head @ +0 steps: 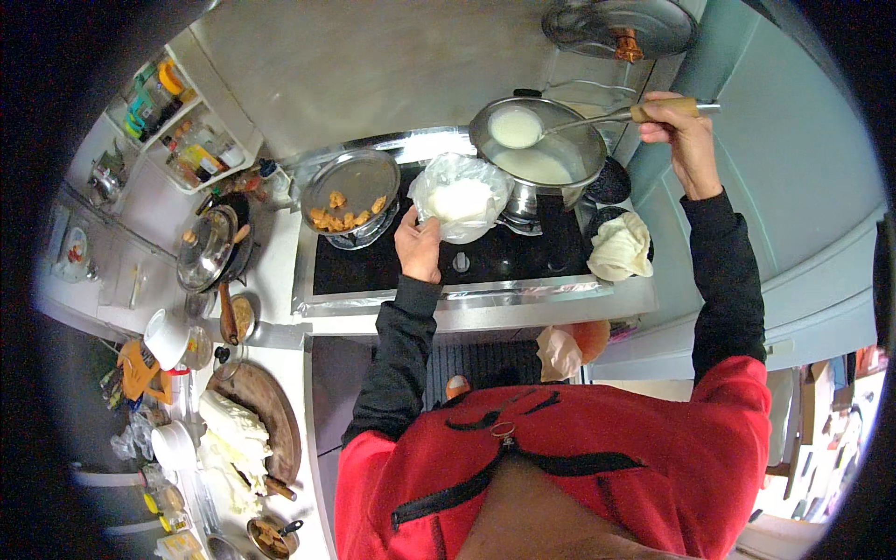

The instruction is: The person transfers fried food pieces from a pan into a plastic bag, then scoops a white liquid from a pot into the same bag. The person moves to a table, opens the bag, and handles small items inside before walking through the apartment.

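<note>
My right hand [675, 140] grips the wooden handle of a metal ladle [516, 127]. The ladle's bowl holds a milky white liquid and hangs over a steel pot [595, 150] with more of the same liquid inside. With my left hand [418, 245] I hold the near left rim of a bowl lined or covered with clear plastic [462, 199]; something white lies in it. That bowl is just left of the pot, above the black gas stove [413, 269]. On the left burner stands a round metal pan [352, 168] with orange-brown food pieces.
A folded white cloth [621, 246] lies at the stove's right end. Left are a lidded pan [206, 245], a wooden cutting board [280, 420], Chinese cabbage [234, 427] and a small pan [259, 525]. A glass lid [588, 28] hangs on the wall; bottles fill a corner shelf [234, 175].
</note>
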Demonstrator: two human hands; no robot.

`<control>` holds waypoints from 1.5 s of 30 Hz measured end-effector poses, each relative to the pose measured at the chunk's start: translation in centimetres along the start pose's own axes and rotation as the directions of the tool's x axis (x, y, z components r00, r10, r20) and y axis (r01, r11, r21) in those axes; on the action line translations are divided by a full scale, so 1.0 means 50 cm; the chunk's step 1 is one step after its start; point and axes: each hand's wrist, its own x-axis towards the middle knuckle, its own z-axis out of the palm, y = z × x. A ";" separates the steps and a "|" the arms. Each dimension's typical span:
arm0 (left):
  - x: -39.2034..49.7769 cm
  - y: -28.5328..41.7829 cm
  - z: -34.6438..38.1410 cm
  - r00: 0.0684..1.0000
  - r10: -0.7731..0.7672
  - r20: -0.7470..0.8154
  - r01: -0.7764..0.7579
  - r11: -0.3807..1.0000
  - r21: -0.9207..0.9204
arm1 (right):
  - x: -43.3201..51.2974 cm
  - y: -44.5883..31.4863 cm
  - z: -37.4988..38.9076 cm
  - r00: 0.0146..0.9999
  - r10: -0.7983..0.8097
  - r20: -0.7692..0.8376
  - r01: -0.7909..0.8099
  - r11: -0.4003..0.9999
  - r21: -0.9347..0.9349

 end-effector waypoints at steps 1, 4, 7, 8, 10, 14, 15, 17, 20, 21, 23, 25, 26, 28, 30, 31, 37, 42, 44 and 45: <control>0.000 -0.003 0.000 1.000 -0.007 -0.023 0.007 1.000 0.008 | -0.006 -0.009 0.008 1.000 -0.003 0.013 0.003 1.000 0.004; -0.001 -0.004 0.000 0.999 0.004 -0.041 -0.003 1.000 0.025 | -0.039 -0.023 0.037 0.999 0.001 0.039 -0.001 1.000 -0.019; -0.008 0.000 0.004 0.999 0.013 -0.044 -0.013 1.000 0.006 | -0.091 -0.014 0.071 0.988 -0.021 0.150 0.028 0.999 -0.042; -0.010 0.002 0.005 0.999 0.011 -0.044 -0.011 1.000 0.011 | -0.112 -0.009 0.082 0.985 -0.044 0.169 0.058 0.995 -0.080; -0.012 0.007 0.003 0.999 0.010 -0.040 -0.009 1.000 0.018 | -0.126 -0.018 0.089 0.859 -0.305 0.412 0.426 0.871 -0.244; -0.014 0.009 -0.006 1.000 0.011 -0.020 -0.011 1.000 0.026 | -0.169 -0.037 0.085 0.419 -0.499 0.758 0.891 0.386 -0.239; -0.015 0.009 -0.007 1.000 0.010 -0.015 -0.009 1.000 0.027 | -0.181 -0.036 0.083 0.319 -0.485 0.814 0.943 0.248 -0.222; -0.017 0.007 -0.010 1.000 0.000 -0.011 0.000 1.000 0.011 | -0.201 -0.034 0.071 0.275 -0.356 0.893 0.937 0.308 -0.166; -0.022 0.006 -0.011 0.999 0.014 -0.031 -0.015 0.999 -0.032 | -0.218 0.007 0.080 0.416 -0.429 0.802 0.896 0.343 -0.281; -0.023 0.006 -0.010 0.999 0.031 -0.027 -0.032 0.998 -0.055 | -0.213 0.016 0.078 0.517 -0.489 0.702 0.834 0.474 -0.283; -0.027 0.010 -0.014 0.999 0.011 -0.033 -0.011 1.000 0.004 | -0.200 0.031 0.068 0.712 -0.529 0.462 0.673 0.702 -0.234; -0.032 0.013 -0.015 0.999 -0.001 -0.040 0.001 1.000 -0.005 | -0.187 0.041 0.050 0.995 -0.061 0.075 0.056 0.996 0.067; -0.036 0.016 -0.016 0.999 0.012 -0.043 -0.012 1.000 0.001 | -0.164 0.044 0.039 1.000 -0.022 0.010 0.020 0.991 0.132; -0.045 0.022 -0.017 0.998 0.036 -0.049 -0.035 0.999 0.011 | -0.121 0.059 0.019 0.996 0.041 -0.074 -0.024 0.975 0.221; -0.056 0.028 -0.016 0.997 0.069 -0.027 -0.070 0.997 -0.012 | -0.091 0.099 0.012 0.991 0.079 -0.107 -0.047 0.960 0.276; -0.062 0.033 -0.017 0.996 0.085 -0.018 -0.086 0.996 -0.022 | -0.076 0.126 0.015 0.990 0.075 -0.123 -0.046 0.975 0.219; -0.105 0.052 -0.022 0.998 0.025 -0.059 -0.029 0.998 -0.057 | -0.026 0.291 0.040 0.992 0.087 -0.090 -0.085 0.996 0.022; -0.142 0.055 -0.030 0.996 0.035 -0.078 -0.040 0.997 -0.067 | -0.003 0.332 0.038 0.966 0.257 -0.019 -0.255 0.963 0.086; -0.157 0.058 -0.033 0.995 0.040 -0.095 -0.046 0.997 -0.063 | -0.004 0.331 0.031 0.941 0.338 -0.016 -0.333 0.935 0.121; -0.165 0.060 -0.036 0.994 0.052 -0.095 -0.057 0.997 -0.056 | -0.008 0.330 0.026 0.933 0.360 0.006 -0.357 0.923 0.141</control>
